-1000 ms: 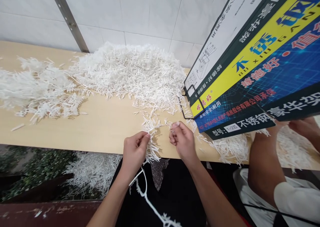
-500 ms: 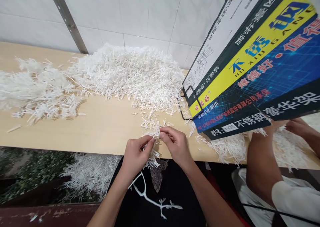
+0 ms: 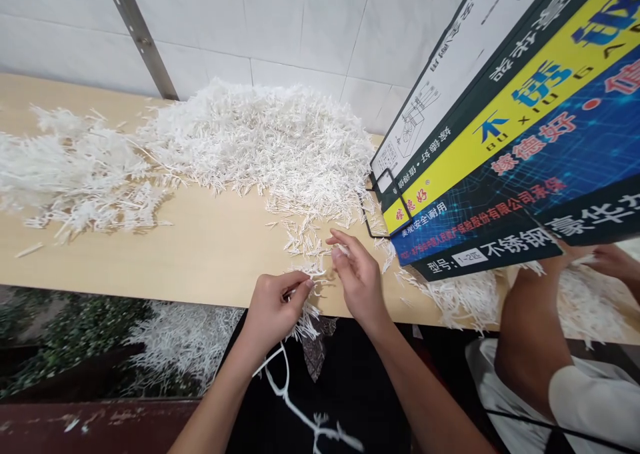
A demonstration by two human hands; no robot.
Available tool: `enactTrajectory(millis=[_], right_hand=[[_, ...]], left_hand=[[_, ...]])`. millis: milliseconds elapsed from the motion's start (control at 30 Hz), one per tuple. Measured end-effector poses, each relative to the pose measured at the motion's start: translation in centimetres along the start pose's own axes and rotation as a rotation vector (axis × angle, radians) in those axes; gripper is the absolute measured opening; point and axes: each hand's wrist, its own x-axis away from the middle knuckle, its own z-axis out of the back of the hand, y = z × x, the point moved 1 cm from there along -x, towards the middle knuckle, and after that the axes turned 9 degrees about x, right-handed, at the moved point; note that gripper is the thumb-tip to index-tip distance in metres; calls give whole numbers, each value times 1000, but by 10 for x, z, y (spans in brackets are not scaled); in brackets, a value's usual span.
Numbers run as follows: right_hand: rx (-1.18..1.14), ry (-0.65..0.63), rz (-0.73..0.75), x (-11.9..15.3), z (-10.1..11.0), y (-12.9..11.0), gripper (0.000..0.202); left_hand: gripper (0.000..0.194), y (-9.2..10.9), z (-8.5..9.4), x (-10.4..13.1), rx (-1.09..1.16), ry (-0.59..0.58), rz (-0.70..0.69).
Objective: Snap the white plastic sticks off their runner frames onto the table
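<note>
Tiled wall [image 3: 280, 27] up top, wood-look counter [image 3: 215, 241] below; lower center, left hand [image 3: 275, 304] pinching a branchy white sprig [image 3: 301, 412], right hand [image 3: 363, 284] nearby, fingers loosely parted.

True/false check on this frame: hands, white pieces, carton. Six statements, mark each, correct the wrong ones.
1. The left hand pinches a white sprig, and the right hand is apart from the left. True.
2. The large white heap lies on the tabletop, to the left of the carton. True.
3. The right hand is gripping the carton. False: it is off the carton, near the left hand.
4. The carton's visible sides are plain and unprinted. False: they carry yellow, blue and dark areas with large characters.
5. Another person's white sleeve shows at the lower right. True.
6. The tabletop is black. False: it is a light wood colour.
</note>
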Motion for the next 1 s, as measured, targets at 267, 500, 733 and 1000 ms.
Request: enactTrajectory(millis=[267,500,733,1000], right_hand=[[126,-297,74,0,-1,-1,45],[-86,-80,-108,2,-3,6,50],[-410,183,-269,-12,4,11,59],[191,50,8,-1,-3,-1,38]], left_hand=[[27,-9,-15,7,-214,60,-230],[22,-9,-24,0,-222,59,-304],[27,-12,-12,9,-175,82,-288],[29,-7,-9,4,-204,47,-188]])
